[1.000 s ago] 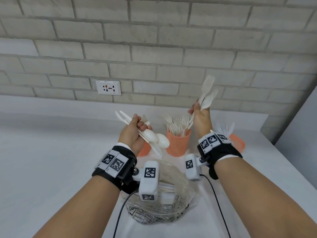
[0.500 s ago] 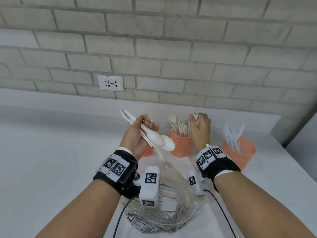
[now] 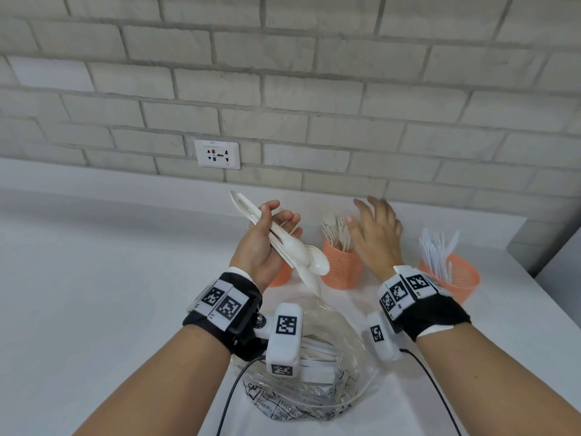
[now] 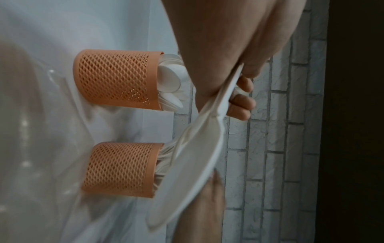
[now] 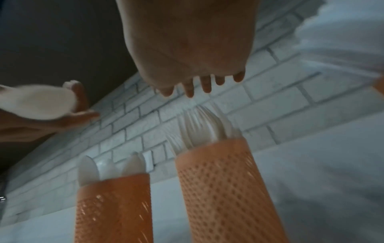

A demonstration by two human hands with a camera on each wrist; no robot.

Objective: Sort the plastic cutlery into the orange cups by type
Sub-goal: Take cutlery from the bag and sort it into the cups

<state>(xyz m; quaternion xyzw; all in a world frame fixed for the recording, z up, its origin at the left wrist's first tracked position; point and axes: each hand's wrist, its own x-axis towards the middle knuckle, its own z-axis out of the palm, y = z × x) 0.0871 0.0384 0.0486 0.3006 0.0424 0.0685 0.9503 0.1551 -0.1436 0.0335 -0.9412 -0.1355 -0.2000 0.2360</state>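
The white plastic forks (image 3: 338, 229) that the right hand carried a second ago now stand in the middle orange mesh cup (image 3: 341, 265). The right hand (image 3: 375, 236), at the cup's two o'clock, has let go, fingers spread and empty. At nine o'clock the left hand (image 3: 262, 243) grasps a bundle of white plastic spoons (image 3: 298, 253), probably next to sort.

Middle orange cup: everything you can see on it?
The middle orange cup is a round mesh-walled holder, plastic by its look, upright on the white counter between two like cups. White plastic forks fill it, tines up. The right hand hovers open just above them; no contact shows.
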